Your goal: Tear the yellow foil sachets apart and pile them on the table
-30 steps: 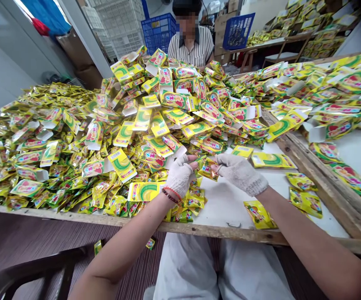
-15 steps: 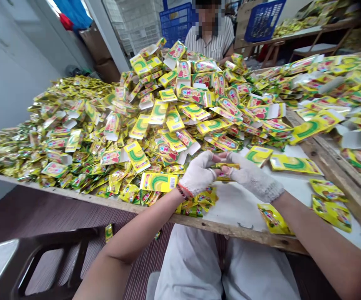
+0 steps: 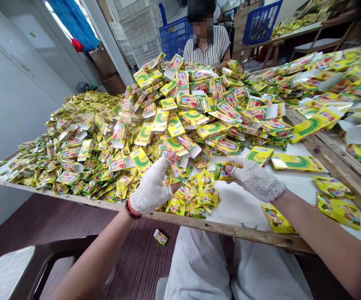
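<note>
My left hand, in a white fingerless knit glove, has its thumb and fingers around a small yellow-and-green carton, partly hidden by the hand. My right hand, gloved the same way, pinches shiny yellow sachets above the white tabletop; how many cannot be made out. Below and between the hands lies a cluster of loose yellow sachets. Close beyond my right hand rest a flat carton and a longer carton.
A heap of cartons and sachets covers the table's left and middle. Wooden strips edge the table and divide it. More sachets lie at right. Across sits a person. A carton lies on the floor near a stool.
My hands, together before, have moved apart. The left went left and took a carton from the sachets' edge. The right stays near its place, its sachets now in plain view.
</note>
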`<state>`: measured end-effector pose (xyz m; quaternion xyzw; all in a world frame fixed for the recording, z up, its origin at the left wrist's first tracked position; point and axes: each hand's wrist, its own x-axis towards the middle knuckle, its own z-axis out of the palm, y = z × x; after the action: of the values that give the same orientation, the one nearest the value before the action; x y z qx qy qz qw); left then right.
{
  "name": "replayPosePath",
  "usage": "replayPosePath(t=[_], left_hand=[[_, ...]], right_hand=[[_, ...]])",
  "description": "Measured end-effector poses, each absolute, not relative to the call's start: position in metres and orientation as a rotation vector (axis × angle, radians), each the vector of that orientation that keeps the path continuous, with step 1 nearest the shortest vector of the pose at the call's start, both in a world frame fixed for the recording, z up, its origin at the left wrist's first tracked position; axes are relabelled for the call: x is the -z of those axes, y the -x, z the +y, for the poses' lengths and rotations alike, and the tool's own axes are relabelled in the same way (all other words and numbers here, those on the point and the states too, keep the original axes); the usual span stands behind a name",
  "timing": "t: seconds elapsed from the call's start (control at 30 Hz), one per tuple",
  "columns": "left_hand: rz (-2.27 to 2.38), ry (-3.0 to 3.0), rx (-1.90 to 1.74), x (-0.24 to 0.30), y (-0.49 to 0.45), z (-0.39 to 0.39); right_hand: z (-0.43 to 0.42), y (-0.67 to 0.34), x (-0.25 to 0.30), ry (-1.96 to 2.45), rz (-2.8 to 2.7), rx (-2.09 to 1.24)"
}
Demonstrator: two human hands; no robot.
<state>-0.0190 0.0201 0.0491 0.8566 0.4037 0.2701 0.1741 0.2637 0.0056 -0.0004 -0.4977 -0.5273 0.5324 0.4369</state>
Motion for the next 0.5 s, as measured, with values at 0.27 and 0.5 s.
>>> replayPosePath(t=[0.27, 0.5], left_hand=[[0.730, -1.836, -0.966, -0.032, -0.038, 0.023], [1.203, -2.841, -0.473, -0.028, -0.054, 0.042]], right_hand=[[0.004, -0.270, 0.009, 1.111, -1.123, -1.425], [0.010, -0.270, -0.003, 1.467, -1.491, -0.879]])
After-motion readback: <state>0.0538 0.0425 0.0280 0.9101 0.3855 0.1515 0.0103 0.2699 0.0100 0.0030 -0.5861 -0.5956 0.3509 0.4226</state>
